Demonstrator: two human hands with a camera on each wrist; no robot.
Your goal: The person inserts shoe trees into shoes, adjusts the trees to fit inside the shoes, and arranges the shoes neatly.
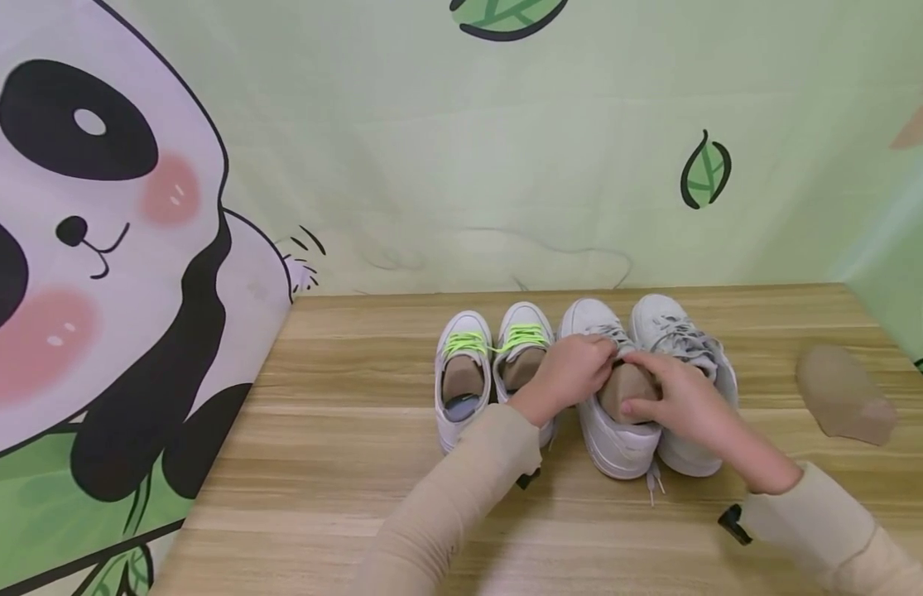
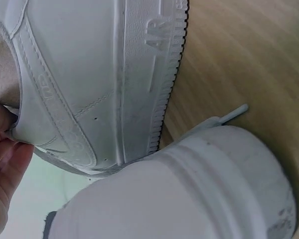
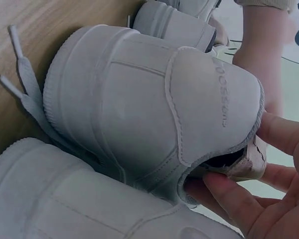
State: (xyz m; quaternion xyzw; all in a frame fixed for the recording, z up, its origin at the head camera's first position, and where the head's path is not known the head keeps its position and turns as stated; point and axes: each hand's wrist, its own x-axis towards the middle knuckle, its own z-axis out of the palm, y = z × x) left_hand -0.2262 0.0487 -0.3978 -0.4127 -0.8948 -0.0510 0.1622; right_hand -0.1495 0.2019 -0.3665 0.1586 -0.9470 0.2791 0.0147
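Note:
Both hands work at the opening of a large white sneaker (image 1: 617, 451), second from the right in the head view. A tan sock (image 1: 628, 389) is stuffed into that opening. My left hand (image 1: 569, 372) is at the collar's left side, fingertips pinching its edge beside the sock. From the right, my right hand (image 1: 685, 401) curls its fingers and thumb at the sock; in the right wrist view the sock's folded edge (image 3: 254, 162) shows between them, by the heel collar. The matching sneaker (image 1: 655, 310) stands close on the right, partly behind the right hand.
Smaller white sneakers (image 1: 449, 430) with green laces stand to the left, with tan pieces inside. A loose tan sock (image 1: 844, 397) lies flat at the right on the wooden surface (image 1: 319, 463). Behind rises a green wall covering (image 1: 401, 149) with a panda print.

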